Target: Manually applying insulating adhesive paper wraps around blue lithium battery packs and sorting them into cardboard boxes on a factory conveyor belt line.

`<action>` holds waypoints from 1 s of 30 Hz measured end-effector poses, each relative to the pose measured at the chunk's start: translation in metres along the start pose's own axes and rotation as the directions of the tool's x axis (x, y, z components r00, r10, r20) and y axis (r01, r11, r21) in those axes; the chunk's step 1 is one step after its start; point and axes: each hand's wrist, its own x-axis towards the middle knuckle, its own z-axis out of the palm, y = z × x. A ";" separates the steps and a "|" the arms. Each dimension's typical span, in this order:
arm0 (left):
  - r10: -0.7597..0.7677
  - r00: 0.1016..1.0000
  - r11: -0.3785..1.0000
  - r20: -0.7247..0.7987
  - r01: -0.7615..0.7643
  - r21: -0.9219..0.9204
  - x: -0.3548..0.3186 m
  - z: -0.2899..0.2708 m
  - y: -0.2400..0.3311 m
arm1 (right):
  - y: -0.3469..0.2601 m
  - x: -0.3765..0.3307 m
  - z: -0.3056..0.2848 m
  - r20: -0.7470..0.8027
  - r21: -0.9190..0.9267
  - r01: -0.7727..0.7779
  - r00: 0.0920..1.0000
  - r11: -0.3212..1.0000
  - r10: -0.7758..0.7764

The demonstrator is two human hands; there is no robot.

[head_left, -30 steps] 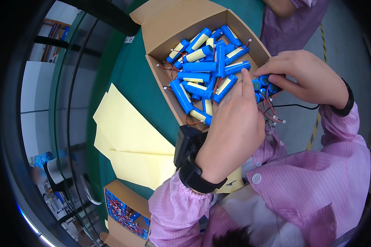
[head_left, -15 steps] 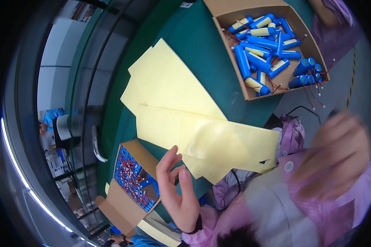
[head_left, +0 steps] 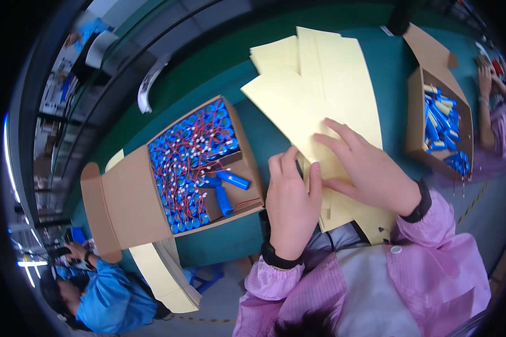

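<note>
Both hands flat on the yellow paper sheets, mid-desk.

Your left hand (head_left: pixel 291 208) and right hand (head_left: pixel 365 168) lie side by side on the stack of yellow sheets (head_left: pixel 320 95), fingers spread and pressing, pinching nothing. The sheets fan loosely across the green desk (head_left: pixel 219 73), between two open cardboard boxes. Count: the left box (head_left: pixel 123 202) is packed with blue batteries (head_left: pixel 191 163) wired in red, too many to count, with two lying loose on top; the right box (head_left: pixel 419 118) holds a smaller loose pile. The exact number of sheets cannot be told; at least four edges show. Risk, as I judge it: the fanned sheets slide under your palms, and one may crease or slip off the near edge.
</note>
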 end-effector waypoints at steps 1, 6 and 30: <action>0.063 0.997 0.997 -0.042 -0.064 -0.034 0.002 0.000 -0.002 | -0.002 -0.001 -0.001 0.033 -0.013 0.009 0.999 1.000 -0.009; 0.000 0.998 0.972 -0.061 -0.014 -0.234 0.009 -0.003 0.005 | -0.002 0.001 -0.021 0.131 0.087 -0.048 0.991 0.995 0.037; 0.096 0.995 0.857 0.013 -0.076 -0.510 0.009 -0.001 0.013 | 0.018 0.003 -0.024 -0.278 0.260 0.183 0.954 0.948 -0.108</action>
